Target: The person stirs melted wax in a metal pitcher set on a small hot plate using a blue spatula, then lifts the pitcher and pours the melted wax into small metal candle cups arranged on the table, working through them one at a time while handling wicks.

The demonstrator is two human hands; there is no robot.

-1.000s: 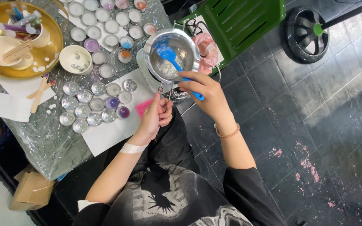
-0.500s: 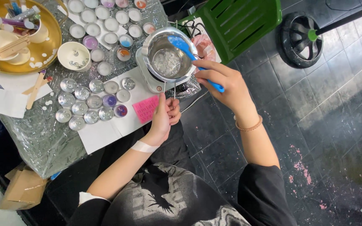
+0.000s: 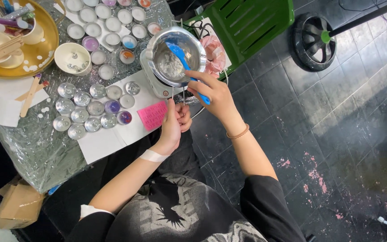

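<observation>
The right hand, grasping the blue spatula, has dipped it back into the metal pot; the left hand stays clenched on the pot's wire handle.

One steel melting pot with one blue spatula in it. Twelve tealight cups in the near cluster, two of them purple-filled. One pink silicone mat. One white ceramic bowl. One gold tray. One green chair. Two hands: left hand, right hand.
</observation>
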